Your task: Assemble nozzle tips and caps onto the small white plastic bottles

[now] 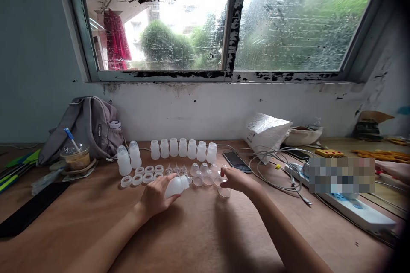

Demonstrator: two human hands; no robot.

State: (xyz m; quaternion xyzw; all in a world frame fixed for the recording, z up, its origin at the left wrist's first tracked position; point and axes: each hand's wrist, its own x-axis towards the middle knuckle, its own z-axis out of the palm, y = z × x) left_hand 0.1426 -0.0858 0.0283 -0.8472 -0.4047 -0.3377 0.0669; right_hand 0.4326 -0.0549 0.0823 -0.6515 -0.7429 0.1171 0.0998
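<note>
In the head view, the left hand [157, 194] holds one bottle [176, 186] in its fingers, tilted, with its top toward two o'clock. The right hand [235, 179], at three o'clock from it, has the fingers bent at the clear caps [208, 179]; I cannot tell if they grip one. On the table [198, 234], rings [137, 182] lie at ten o'clock.

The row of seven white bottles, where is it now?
In the middle of the head view, the row of bottles stands on the table, near the back wall, left of the white bag.
</note>
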